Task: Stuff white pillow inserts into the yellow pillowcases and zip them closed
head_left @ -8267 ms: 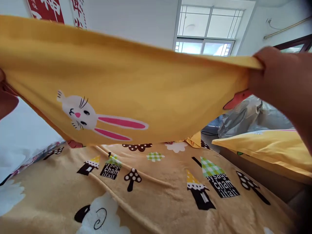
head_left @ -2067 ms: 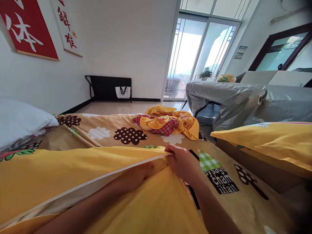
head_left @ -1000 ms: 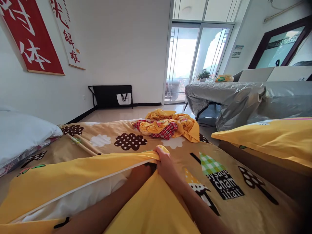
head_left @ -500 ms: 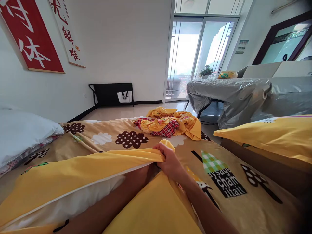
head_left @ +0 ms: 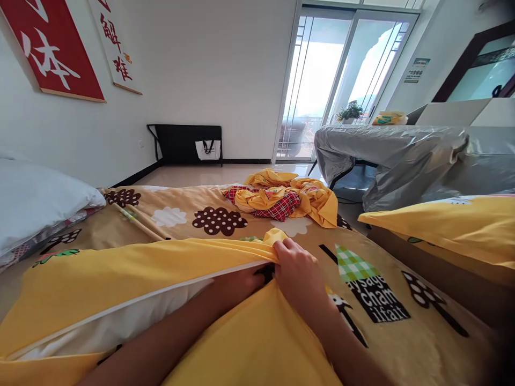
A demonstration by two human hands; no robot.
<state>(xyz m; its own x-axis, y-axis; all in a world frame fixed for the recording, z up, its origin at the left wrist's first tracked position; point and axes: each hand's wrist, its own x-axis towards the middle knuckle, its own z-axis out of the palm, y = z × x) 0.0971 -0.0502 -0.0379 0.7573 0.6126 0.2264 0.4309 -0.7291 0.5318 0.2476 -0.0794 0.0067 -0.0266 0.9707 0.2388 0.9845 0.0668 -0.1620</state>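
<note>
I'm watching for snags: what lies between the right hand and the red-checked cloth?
In the head view: a corner of the yellow cover, then cloud-printed blanket.

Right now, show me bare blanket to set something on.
Two patches of blanket: right of the right hand, toward the yellow pillow; and beyond the yellow cover, between the white pillow and the rumpled bundle. Crowded: the near middle, where the cover spreads around the left hand.

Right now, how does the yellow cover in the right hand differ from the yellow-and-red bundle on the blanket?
The yellow cover is spread out, while the bundle lies crumpled. The right hand grips the cover and the left hand is inside its opening; neither touches the bundle. The bundle shows red plaid cloth; the cover shows none. Both show yellow fabric.
</note>
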